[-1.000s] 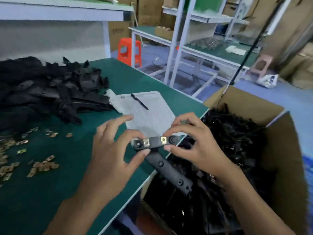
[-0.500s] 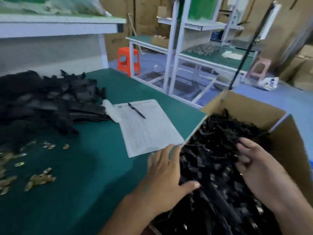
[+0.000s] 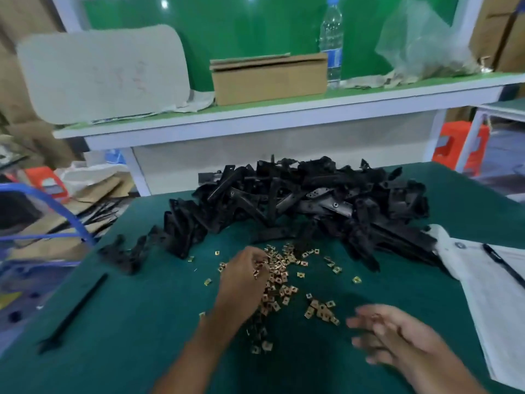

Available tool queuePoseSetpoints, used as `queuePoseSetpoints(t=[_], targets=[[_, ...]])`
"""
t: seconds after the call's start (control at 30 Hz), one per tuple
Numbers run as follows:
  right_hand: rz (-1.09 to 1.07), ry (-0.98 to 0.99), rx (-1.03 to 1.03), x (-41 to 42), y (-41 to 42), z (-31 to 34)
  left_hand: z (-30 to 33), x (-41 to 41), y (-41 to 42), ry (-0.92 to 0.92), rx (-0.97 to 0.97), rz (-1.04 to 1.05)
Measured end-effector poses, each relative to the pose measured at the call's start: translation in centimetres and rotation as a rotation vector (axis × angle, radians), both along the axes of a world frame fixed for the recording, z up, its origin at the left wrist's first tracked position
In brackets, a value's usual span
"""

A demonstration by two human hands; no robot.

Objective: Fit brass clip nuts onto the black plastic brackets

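A big heap of black plastic brackets [image 3: 306, 200] lies across the back of the green table [image 3: 136, 322]. In front of it, several brass clip nuts [image 3: 281, 268] are scattered on the table. My left hand [image 3: 244, 280] reaches into the nuts with its fingers curled down among them, pinching at some. My right hand [image 3: 397, 336] hovers low at the right, blurred, its fingers spread and holding nothing.
A loose black strip [image 3: 74, 311] lies at the table's left. A few brackets [image 3: 125, 254] sit apart left of the heap. Paper with a pen [image 3: 500, 282] covers the right edge. A shelf behind carries a cardboard box [image 3: 270, 78] and a water bottle [image 3: 331, 41].
The view has swung left from the cardboard box of brackets to the table. Both hands left the box; the left now reaches into the clip nuts, the right hovers beside them.
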State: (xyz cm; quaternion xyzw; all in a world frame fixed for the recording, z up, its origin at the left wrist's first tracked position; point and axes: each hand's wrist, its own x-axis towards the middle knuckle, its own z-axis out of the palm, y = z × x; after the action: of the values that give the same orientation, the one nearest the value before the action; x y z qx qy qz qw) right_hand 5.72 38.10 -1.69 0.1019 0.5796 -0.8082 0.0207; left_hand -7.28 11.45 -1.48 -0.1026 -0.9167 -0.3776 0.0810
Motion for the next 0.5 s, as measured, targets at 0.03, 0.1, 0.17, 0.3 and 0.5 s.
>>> queuePoseSetpoints(t=[0.03,0.1,0.17,0.3,0.5], targets=[[0.023,-0.037,0.204,-0.6,-2.6,1.2,-0.2,-1.4,-0.5,0.014,-0.035,0.036],[0.152,0.065,0.535,-3.6,-5.3,1.1,-0.4,-4.2,-0.8,0.072,-0.105,0.076],[0.142,0.223,0.809,-6.4,-6.2,0.1,-0.5,-6.8,-0.4,0.092,-0.188,0.094],[0.300,0.346,1.183,-9.1,-7.1,-3.6,-1.0,-10.4,1.1,-0.014,-0.360,0.072],[0.328,0.446,1.370,-10.3,-7.0,-5.4,-2.2,-12.1,1.8,-0.018,-0.434,0.128]])
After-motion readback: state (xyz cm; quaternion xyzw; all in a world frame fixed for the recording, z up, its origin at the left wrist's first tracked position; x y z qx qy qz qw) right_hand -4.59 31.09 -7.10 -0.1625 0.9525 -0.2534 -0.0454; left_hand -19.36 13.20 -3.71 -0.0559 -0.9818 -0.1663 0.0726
